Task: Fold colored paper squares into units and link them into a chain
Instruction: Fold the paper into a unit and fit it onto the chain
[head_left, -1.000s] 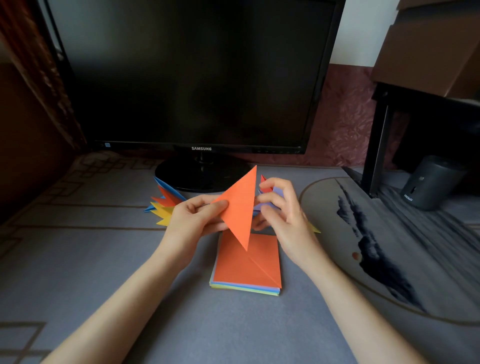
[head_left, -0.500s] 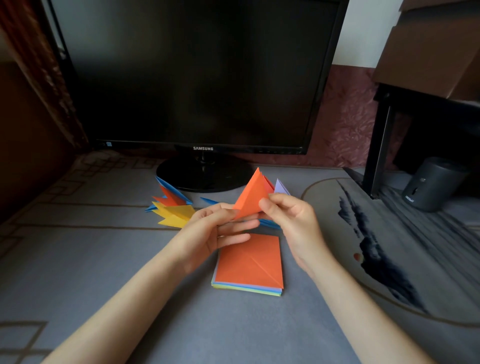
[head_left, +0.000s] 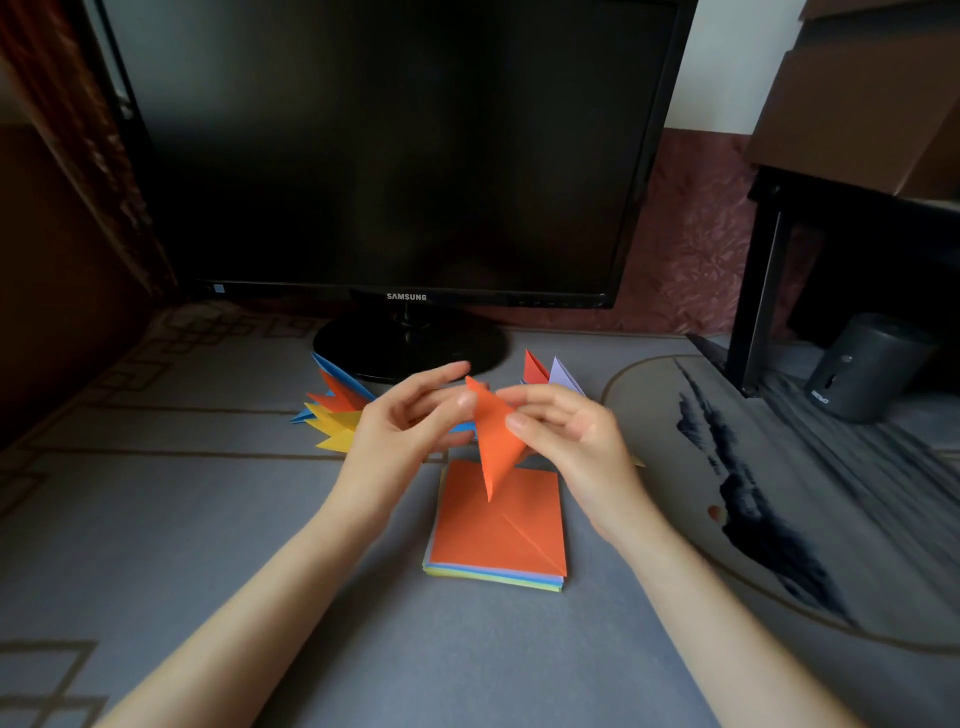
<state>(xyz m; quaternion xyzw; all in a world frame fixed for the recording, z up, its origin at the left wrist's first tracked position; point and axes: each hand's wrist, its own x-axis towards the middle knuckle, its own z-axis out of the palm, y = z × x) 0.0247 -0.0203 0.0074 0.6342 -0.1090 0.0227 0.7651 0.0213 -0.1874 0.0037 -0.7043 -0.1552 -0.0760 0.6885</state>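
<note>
A folded orange paper unit (head_left: 493, 436) hangs point-down between my hands, above the stack of colored paper squares (head_left: 498, 530). My right hand (head_left: 576, 447) pinches its right edge between thumb and forefinger. My left hand (head_left: 400, 431) holds its upper left corner with the thumb tip against the fingers, the index finger stretched out above. The stack's top sheet is orange with a diagonal crease. Behind my hands lie finished folded units: blue, orange and yellow points (head_left: 337, 415) on the left, red and lilac points (head_left: 550, 374) on the right.
A black monitor (head_left: 395, 156) on a round stand (head_left: 410, 348) rises just behind the folded units. A grey mat (head_left: 208, 519) covers the desk. At right are a painted round mat (head_left: 779, 493), a black shelf leg (head_left: 758, 291) and a dark cylindrical speaker (head_left: 867, 369).
The orange piece has gone from a broad triangle to a narrower folded shape, and it now points down. Both hands shifted their hold on it and lifted slightly.
</note>
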